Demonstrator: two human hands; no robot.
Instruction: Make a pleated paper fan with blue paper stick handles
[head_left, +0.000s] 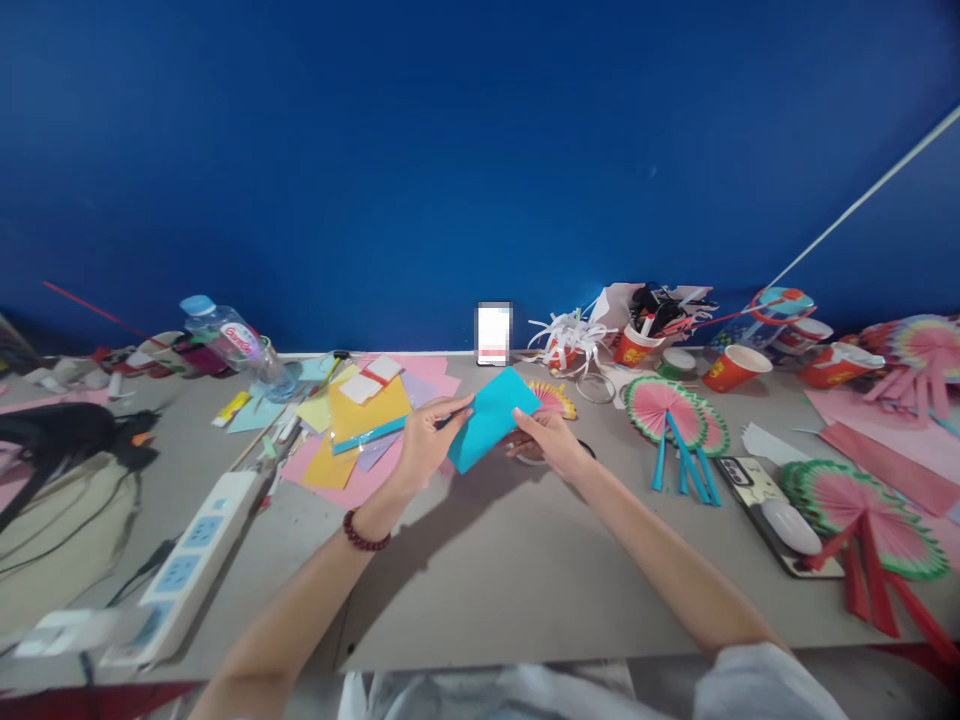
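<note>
A bright blue sheet of paper [492,420] is held up over the table, tilted, between my two hands. My left hand [433,432] pinches its left edge with thumb and fingers, and a dark bead bracelet circles that wrist. At the right edge, my right hand [549,440] grips the sheet with the thumb on its near face. Behind the paper, a small yellow and pink paper fan [553,398] shows in part. Left of my left hand lie yellow paper [379,408] and a blue paper strip [369,436] on pink sheets.
A water bottle [244,345] leans at the back left, above a white power strip [196,550]. A blurred phone screen [493,335] stands against the blue wall. To the right are paper cups [738,370], pink-green paper fans [666,410] and a phone [750,480] bearing a white mouse [790,527].
</note>
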